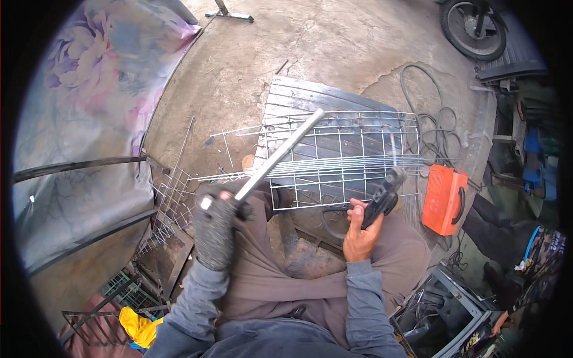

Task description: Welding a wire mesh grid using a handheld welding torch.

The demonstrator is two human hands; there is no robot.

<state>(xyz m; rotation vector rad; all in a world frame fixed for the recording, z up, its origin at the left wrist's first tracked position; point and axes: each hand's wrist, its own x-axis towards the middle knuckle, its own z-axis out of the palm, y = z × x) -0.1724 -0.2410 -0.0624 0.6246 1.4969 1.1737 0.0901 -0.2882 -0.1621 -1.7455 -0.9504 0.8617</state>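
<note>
My left hand (pixel 216 235), in a dark grey knit glove, is closed around the lower end of a straight pale metal bar (pixel 280 153). The bar slants up and to the right, over the left part of a wire mesh panel (pixel 341 140). Bare, my right hand (pixel 362 237) grips a black welding electrode holder (pixel 381 203). A thin electrode (pixel 394 149) sticks up from its jaws, in front of the mesh. Several thin metal rods (pixel 352 164) lie across the mesh, which rests over a ribbed metal sheet (pixel 292 95) on the floor.
An orange welding machine (pixel 440 200) stands right of the mesh, with cables (pixel 439 128) coiled behind it. Mesh scraps (pixel 170 206) lie at left beside a flowered sheet (pixel 113 77). A motorcycle wheel (pixel 474 30) is at far right. Another person (pixel 507 238) is at right, near a metal frame (pixel 444 310).
</note>
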